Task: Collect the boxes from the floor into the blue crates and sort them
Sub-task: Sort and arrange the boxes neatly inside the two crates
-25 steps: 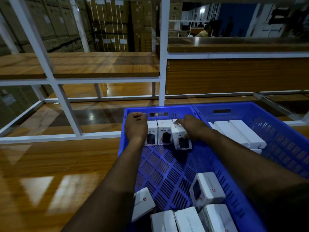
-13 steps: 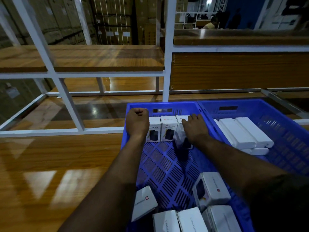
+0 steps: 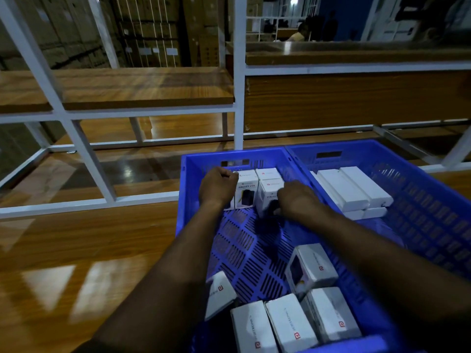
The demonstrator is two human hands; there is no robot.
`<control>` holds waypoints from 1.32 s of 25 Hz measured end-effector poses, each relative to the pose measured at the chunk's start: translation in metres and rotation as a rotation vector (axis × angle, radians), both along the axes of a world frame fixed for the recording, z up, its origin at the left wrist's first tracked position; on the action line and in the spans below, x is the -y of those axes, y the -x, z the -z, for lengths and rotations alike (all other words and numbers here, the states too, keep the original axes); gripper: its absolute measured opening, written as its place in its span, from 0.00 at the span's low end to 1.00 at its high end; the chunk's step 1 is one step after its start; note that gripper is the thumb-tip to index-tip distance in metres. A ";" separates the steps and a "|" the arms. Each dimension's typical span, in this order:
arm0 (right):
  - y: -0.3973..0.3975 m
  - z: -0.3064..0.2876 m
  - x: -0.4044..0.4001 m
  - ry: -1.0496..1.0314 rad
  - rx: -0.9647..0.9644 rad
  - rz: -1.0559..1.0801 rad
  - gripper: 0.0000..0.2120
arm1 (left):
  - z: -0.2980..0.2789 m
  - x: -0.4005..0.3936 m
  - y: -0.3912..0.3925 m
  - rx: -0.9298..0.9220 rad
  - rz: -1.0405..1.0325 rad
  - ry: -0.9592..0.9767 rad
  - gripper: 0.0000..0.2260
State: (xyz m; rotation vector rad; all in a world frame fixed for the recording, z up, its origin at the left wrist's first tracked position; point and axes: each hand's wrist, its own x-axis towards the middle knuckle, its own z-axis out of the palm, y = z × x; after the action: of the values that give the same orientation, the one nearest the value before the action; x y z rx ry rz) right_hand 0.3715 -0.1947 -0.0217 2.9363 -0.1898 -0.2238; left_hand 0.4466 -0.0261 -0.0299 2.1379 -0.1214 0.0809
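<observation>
Two blue crates stand side by side on the wooden floor, the left crate (image 3: 187,179) and the right crate (image 3: 433,200). At the far wall of the left crate stands a row of small white boxes marked "HALLEY 20K" (image 3: 246,192). My left hand (image 3: 216,187) is curled over the top of the leftmost box of that row, which it mostly hides. My right hand (image 3: 298,200) grips a white box (image 3: 267,197) standing just in front of the row's right end. Several loose white boxes (image 3: 312,268) lie at the near end of the left crate.
Long plain white boxes (image 3: 354,189) are stacked in the right crate. A white metal rack (image 3: 238,98) with wooden shelves rises right behind both crates. Glossy wooden floor (image 3: 76,250) stretches to the left. Stacked cartons and people are far in the background.
My right hand has drawn back a little and now grips the front box instead of lying over the row. My left hand stays on the row's left end.
</observation>
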 end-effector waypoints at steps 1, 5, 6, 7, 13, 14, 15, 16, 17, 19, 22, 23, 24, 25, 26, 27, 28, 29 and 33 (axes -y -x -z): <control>0.014 -0.005 -0.003 0.023 -0.052 -0.013 0.24 | 0.000 0.001 0.002 -0.010 0.044 -0.028 0.16; 0.062 -0.010 -0.016 0.202 -0.268 -0.062 0.28 | 0.001 0.006 0.008 -0.041 0.157 -0.088 0.24; 0.071 -0.008 -0.018 0.235 -0.296 -0.072 0.29 | 0.000 0.007 0.010 -0.048 0.166 -0.084 0.26; 0.079 -0.004 -0.020 0.258 -0.323 -0.077 0.29 | 0.000 0.008 0.011 -0.048 0.176 -0.080 0.26; 0.107 0.011 -0.027 0.067 -0.306 -0.069 0.27 | -0.003 0.010 0.015 -0.091 0.234 -0.017 0.13; 0.108 0.010 -0.028 0.000 -0.305 -0.057 0.28 | -0.004 0.011 0.016 -0.103 0.240 -0.008 0.12; 0.107 0.010 -0.028 -0.053 -0.310 -0.045 0.30 | -0.004 0.011 0.017 -0.112 0.249 0.000 0.12; 0.104 0.009 -0.028 -0.091 -0.308 -0.029 0.31 | -0.004 0.011 0.017 -0.123 0.257 0.007 0.13; 0.100 0.007 -0.026 -0.128 -0.289 -0.011 0.32 | -0.003 0.011 0.018 -0.130 0.258 0.016 0.13; 0.086 -0.003 -0.023 -0.235 -0.228 0.047 0.34 | -0.001 0.012 0.019 -0.156 0.267 0.031 0.14; 0.061 -0.023 -0.011 -0.625 -0.090 0.202 0.33 | -0.001 0.015 0.024 -0.244 0.349 0.128 0.12; 0.052 -0.028 -0.006 -0.786 -0.035 0.261 0.31 | -0.002 0.016 0.027 -0.285 0.390 0.162 0.12; 0.044 -0.029 -0.001 -0.929 0.024 0.312 0.30 | -0.004 0.017 0.029 -0.314 0.439 0.172 0.12; 0.036 -0.028 0.005 -1.047 0.081 0.357 0.29 | -0.005 0.018 0.031 -0.318 0.488 0.152 0.12; 0.030 -0.025 0.009 -1.146 0.133 0.395 0.29 | -0.006 0.019 0.033 -0.302 0.535 0.123 0.11; 0.024 -0.021 0.012 -1.226 0.179 0.424 0.29 | -0.006 0.018 0.033 -0.289 0.576 0.109 0.12; 0.020 -0.017 0.013 -1.295 0.221 0.445 0.28 | -0.005 0.017 0.033 -0.292 0.604 0.109 0.15; 0.016 -0.012 0.014 -1.355 0.259 0.458 0.27 | -0.004 0.016 0.032 -0.308 0.612 0.116 0.19; 0.010 -0.006 0.012 -1.493 0.380 0.486 0.20 | -0.004 0.014 0.035 -0.276 0.641 -0.097 0.43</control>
State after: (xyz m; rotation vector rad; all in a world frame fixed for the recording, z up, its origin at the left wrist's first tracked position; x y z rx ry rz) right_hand 0.3616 -0.2072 -0.0160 4.2859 -1.2917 0.3034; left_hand 0.4113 -0.0403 -0.0255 2.0843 -0.6468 -0.6002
